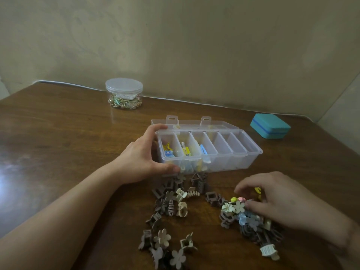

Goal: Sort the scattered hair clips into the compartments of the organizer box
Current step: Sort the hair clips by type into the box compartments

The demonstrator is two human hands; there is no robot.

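A clear plastic organizer box [243, 152] with several compartments stands open in the middle of the wooden table, its lid folded back. The three leftmost compartments hold yellow, blue and white clips [169, 150]; the others look bare. My left hand [142, 154] grips the box's left end, thumb on the front wall, fingers over the back corner. Several brown, beige and cream claw and flower clips [171, 207] lie scattered in front of the box. My right hand [280, 203] hovers with curled fingers over a pile of pastel flower clips [236, 208], fingertips touching it; whether it holds one is hidden.
A round clear jar [124, 93] with a lid, full of beaded accessories, stands at the back left. A teal case [270, 126] lies at the back right near the table edge. The wall runs just behind the table.
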